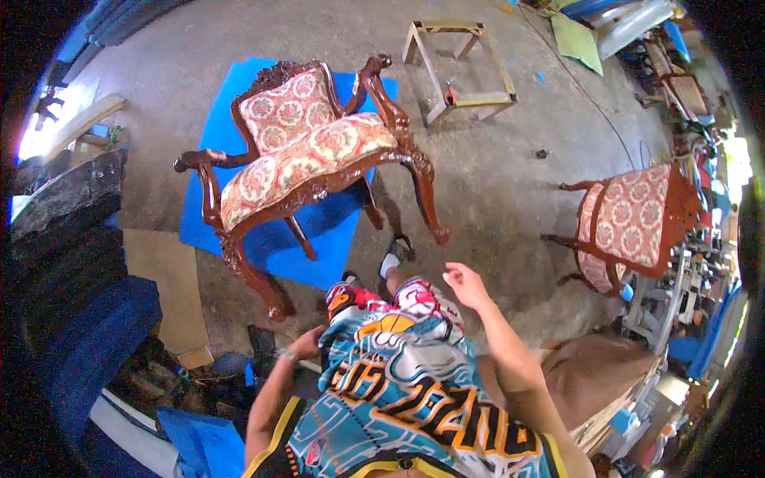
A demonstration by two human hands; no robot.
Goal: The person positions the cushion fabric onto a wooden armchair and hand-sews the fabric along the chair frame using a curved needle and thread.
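My right hand (464,284) hangs in the air at the lower middle, its fingers loosely bent and apart with nothing in them, short of the carved dark-wood armchair (311,135). That armchair has floral upholstery and stands on a blue mat (207,207). My left hand (309,341) is down beside my shorts (355,296); its fingers are mostly hidden, so what it touches is unclear.
A second floral chair (629,219) stands at the right. A bare wooden frame (457,26) is at the back. Cardboard (159,279), dark rolls (84,350) and blue sheeting lie along the left. Stacked materials line the right side, with a cable (590,95) on the floor.
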